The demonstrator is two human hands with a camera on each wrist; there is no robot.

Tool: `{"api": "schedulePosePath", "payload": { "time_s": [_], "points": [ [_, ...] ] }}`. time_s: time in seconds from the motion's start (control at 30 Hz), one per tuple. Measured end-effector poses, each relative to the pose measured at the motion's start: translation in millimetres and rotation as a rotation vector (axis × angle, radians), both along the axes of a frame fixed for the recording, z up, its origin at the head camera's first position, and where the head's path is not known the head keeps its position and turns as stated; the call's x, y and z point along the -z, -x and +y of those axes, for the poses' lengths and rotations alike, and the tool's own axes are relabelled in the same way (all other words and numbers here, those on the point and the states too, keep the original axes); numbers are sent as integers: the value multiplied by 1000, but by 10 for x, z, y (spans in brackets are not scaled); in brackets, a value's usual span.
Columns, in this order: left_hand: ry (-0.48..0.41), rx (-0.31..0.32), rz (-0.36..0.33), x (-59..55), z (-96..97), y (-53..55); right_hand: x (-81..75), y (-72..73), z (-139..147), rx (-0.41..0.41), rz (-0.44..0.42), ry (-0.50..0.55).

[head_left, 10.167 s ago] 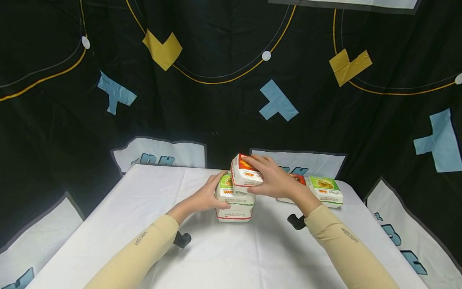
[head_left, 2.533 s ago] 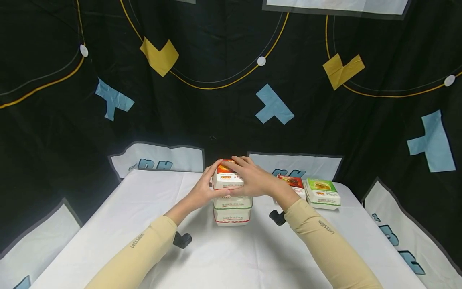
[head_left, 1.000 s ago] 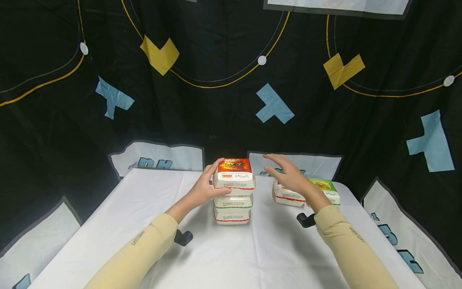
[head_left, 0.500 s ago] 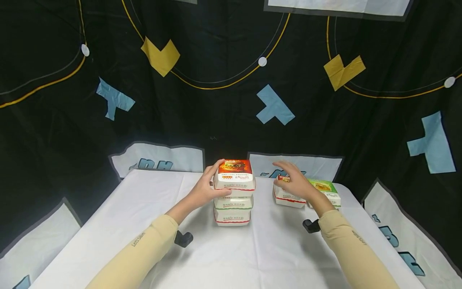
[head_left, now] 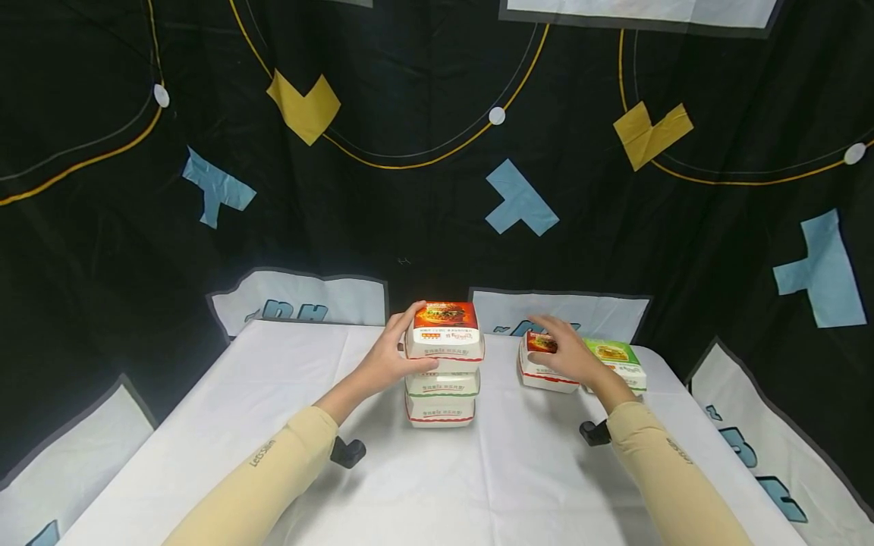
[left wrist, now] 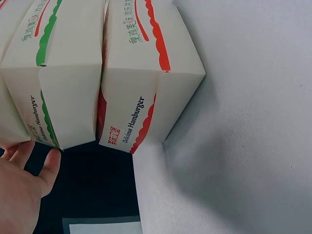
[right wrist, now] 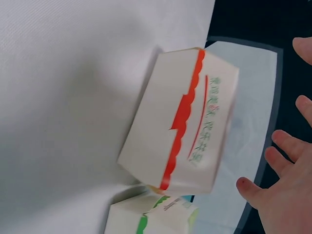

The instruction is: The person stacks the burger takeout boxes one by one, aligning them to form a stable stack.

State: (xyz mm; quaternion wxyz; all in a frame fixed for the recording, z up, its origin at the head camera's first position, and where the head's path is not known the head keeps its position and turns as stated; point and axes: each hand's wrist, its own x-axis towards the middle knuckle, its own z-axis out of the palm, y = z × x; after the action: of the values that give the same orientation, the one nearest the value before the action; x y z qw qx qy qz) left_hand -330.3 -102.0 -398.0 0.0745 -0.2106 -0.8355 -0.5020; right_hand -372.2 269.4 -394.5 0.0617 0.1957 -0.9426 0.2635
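My left hand (head_left: 393,354) grips the left side of a stack, its thumb across the front of the red-topped hamburger box (head_left: 447,334) on top. A green-trimmed hamburger box (left wrist: 70,39) forms the middle layer, and a red-trimmed one (left wrist: 134,36) is at the bottom on the table. In the left wrist view, fingertips touch the middle box's far side edge. My right hand (head_left: 565,353), fingers spread, hovers over another red-topped hamburger box (right wrist: 190,122). The right wrist view shows those fingers apart from the box's side. The red box's top is partly hidden by the hand.
A green-topped hamburger box (head_left: 617,356) stands just right of the red one, partly behind the right hand. The boxes rest on a white-covered table (head_left: 410,493). Behind it hangs a black curtain (head_left: 410,212) with tape shapes and cords. Black wrist mounts (head_left: 348,453) hang below both wrists.
A red-topped box has come to rest on the two-box stack. The right hand has left it and moved right, over the other red box. The left hand has stayed at the stack.
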Motion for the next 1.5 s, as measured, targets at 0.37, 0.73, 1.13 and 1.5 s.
{"api": "schedulePosePath", "payload": {
  "time_s": [0.37,0.73,1.13,1.5],
  "points": [
    [-2,2,0,-15,-3,-12,124,68,87,68,-27,-69],
    [-1,0,-3,-15,1,-30,249,112,109,111,-64,-157],
    [7,-8,3,-33,-5,-42,249,154,93,151,-152,-220],
    [7,-7,-8,-32,-3,-38,244,119,92,134,-130,-259]
  ]
}}
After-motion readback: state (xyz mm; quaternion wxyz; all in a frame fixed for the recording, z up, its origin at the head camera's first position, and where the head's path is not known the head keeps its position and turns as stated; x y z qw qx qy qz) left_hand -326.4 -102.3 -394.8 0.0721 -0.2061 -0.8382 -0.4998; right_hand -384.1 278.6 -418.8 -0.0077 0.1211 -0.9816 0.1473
